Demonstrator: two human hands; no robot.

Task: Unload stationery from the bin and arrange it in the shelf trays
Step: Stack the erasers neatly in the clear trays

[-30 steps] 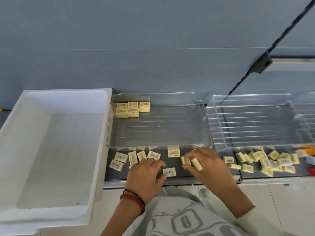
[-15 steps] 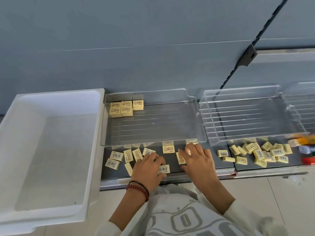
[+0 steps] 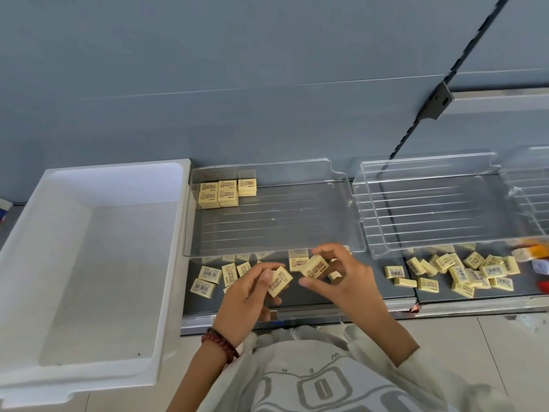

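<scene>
I had raised both off the shelf (image 3: 395, 292) front: left hand (image 3: 246, 295) pinching an eraser (image 3: 279, 281), right hand (image 3: 347, 278) a second eraser (image 3: 315, 266), tray (image 3: 282, 221) next.

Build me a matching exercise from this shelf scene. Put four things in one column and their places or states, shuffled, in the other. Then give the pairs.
Things
1. white bin
2. stacked erasers
3. loose heap of erasers
4. left hand

Places or states
A. on the shelf, in front of the right clear tray
B. holds one eraser
C. left of both clear trays
D. back left corner of the left clear tray

Pairs: 1-C, 2-D, 3-A, 4-B
</scene>
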